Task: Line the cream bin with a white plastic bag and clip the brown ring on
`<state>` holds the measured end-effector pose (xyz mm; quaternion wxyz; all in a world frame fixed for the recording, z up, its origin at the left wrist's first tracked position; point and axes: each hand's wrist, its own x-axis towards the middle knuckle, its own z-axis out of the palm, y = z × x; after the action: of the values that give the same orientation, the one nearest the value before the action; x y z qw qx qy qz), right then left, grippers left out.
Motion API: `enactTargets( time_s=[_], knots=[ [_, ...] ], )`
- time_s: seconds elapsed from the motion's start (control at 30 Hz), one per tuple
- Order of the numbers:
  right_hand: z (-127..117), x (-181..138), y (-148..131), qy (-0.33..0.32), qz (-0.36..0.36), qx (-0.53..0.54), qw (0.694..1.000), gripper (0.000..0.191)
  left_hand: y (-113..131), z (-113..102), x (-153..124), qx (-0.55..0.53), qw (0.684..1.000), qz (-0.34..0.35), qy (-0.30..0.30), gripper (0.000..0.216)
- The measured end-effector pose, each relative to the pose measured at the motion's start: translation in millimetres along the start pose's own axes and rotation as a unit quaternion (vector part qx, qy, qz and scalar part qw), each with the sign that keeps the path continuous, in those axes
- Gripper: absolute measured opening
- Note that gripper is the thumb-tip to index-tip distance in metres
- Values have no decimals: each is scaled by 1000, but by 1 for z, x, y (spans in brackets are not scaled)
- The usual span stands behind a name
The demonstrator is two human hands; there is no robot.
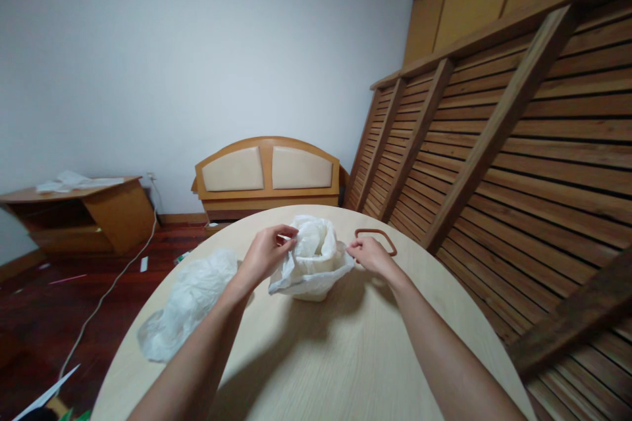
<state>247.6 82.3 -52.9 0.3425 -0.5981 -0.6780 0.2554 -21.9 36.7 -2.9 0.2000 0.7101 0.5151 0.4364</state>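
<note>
A white plastic bag (311,279) lines a small pale bin (323,266) on the round table, its edge folded out over the rim. My left hand (272,248) pinches the bag at the left side of the opening. At the right side, my right hand (366,254) grips the bag's edge between thumb and fingers, pulling it outward. Just beyond my right hand lies a brown rounded rectangular ring (390,241). A crumpled heap of white plastic bags (192,302) rests beside my left forearm. Most of the bin is hidden under the bag.
The round light-wood table (355,348) carries all this. Wooden slatted panels (494,145) lean close on the right. A headboard (269,168) stands behind the table. On the left are a low desk (113,210) with papers and a cable (108,289) along the floor.
</note>
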Motion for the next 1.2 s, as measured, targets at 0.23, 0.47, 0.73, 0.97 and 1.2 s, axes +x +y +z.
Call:
enactTargets(
  time_s=[0.23, 0.47, 0.73, 0.97, 1.2],
  knots=[
    [-21, -2, -21, 144, -63, 85, 984, 28, 0, -1, 0, 18, 1000, -5, -2, 24],
    [-29, -9, -40, 232, -116, 161, 952, 38, -6, 2, 1, 35, 999, 3, -4, 23],
    [-36, -15, -56, 265, -128, 309, 904, 45, -10, 7, 1, 51, 999, 11, 8, 23],
    [-44, -19, -60, 291, -183, 320, 883, 31, -10, 8, 2, 40, 999, 23, 16, 21],
    [-44, -14, -57, 290, -160, 353, 875, 36, -11, 6, 3, 24, 998, 25, 56, 19]
  ],
)
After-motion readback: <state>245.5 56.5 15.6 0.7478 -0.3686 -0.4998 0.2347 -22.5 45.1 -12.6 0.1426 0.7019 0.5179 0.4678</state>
